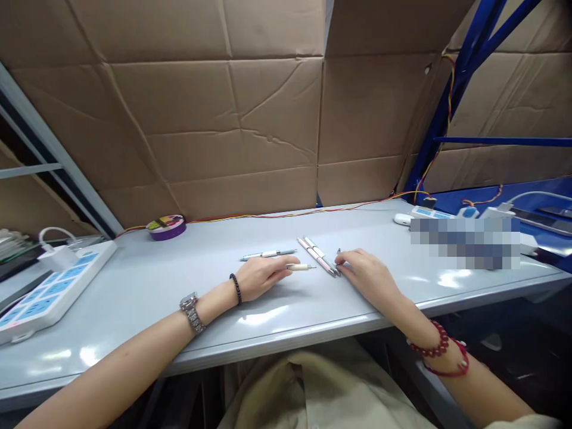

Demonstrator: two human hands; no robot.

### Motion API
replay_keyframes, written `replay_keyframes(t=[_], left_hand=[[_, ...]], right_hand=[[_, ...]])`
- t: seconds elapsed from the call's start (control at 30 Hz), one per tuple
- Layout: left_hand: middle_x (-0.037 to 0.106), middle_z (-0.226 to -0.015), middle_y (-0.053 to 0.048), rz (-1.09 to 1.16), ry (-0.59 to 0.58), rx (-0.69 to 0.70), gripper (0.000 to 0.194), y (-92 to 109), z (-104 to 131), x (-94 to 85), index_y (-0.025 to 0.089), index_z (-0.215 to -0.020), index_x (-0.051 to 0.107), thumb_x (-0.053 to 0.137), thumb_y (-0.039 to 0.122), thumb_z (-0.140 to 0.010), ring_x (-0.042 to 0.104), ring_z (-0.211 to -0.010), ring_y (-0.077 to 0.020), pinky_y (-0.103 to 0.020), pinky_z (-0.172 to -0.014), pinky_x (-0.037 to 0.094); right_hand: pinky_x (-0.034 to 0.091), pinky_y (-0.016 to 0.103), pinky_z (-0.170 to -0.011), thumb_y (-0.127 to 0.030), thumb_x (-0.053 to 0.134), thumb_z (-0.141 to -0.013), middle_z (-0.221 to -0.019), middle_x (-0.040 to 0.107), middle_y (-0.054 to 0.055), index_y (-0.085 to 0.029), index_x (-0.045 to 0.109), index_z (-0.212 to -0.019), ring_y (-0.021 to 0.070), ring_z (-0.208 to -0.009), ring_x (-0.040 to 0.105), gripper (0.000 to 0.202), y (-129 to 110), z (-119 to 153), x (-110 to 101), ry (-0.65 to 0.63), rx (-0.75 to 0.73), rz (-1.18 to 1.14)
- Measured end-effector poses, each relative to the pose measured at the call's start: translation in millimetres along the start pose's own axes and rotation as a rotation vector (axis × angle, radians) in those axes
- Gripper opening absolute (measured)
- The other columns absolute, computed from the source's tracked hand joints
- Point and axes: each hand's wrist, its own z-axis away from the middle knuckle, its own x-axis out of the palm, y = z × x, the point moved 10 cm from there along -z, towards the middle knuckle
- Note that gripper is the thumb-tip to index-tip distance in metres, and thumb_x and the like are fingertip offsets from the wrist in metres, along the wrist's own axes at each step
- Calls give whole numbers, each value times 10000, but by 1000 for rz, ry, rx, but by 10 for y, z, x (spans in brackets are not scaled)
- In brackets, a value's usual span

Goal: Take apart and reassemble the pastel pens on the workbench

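Note:
Between the thumb and fingers of my left hand [263, 276] is a cream pen [300, 267], its tip pointing right, held just above the table. Behind that hand a light green and white pen [268, 254] lies nearly level. Two more pens, one pinkish white [316, 257] and one white and grey-green [320, 250], lie side by side at a slant in the middle. My right hand [364, 275] is by their lower ends, fingers closed together; a small pen end [338, 251] shows beside its fingertips, and the rest is hidden.
A purple tape roll [166, 227] sits at the back left of the table [214, 235]. On the left edge is a white power strip [58, 289]. Another power strip [431, 213] and a blurred-out area are at the right. Thin wires run along the cardboard wall.

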Motion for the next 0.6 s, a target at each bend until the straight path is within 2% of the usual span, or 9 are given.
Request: replay_keyframes(t=[0.13,0.2,0.3,0.43,0.6], left_hand=[[617,-769,-6,-40,-6,28,336,16,-5,10,213,-978,526,232,376,-973,541,-635,-163,-244,-592,340],[609,-747,-9,-55,-1,32,358,16,-3,7,203,-928,514,205,378,-974,531,-614,-162,-248,-583,340],[605,-734,-13,-67,-6,47,381,48,1,15,201,-900,499,182,399,-973,527,-599,-163,-252,-569,341],[596,-704,-14,-65,-19,77,414,132,4,35,201,-883,492,155,426,-971,529,-591,-165,-255,-551,344],[590,-691,-9,-59,-19,89,430,173,9,46,202,-882,490,139,433,-973,529,-591,-162,-252,-548,349]], right_hand=[[496,334,-703,-174,567,-841,-851,672,44,-221,628,-916,203,-809,612,107,-246,96,-369,309,-116,-302],[498,332,-717,-156,575,-840,-865,679,36,-229,621,-966,189,-805,613,152,-388,148,-460,368,-198,-455],[497,322,-695,-132,599,-822,-829,678,21,-232,632,-920,176,-769,618,144,-508,166,-449,334,-238,-572],[500,297,-642,-164,623,-809,-811,661,21,-224,632,-872,170,-745,616,88,-478,140,-318,237,-143,-689],[503,306,-701,-161,621,-807,-827,660,20,-221,637,-859,173,-781,623,82,-498,151,-270,218,-125,-719]])
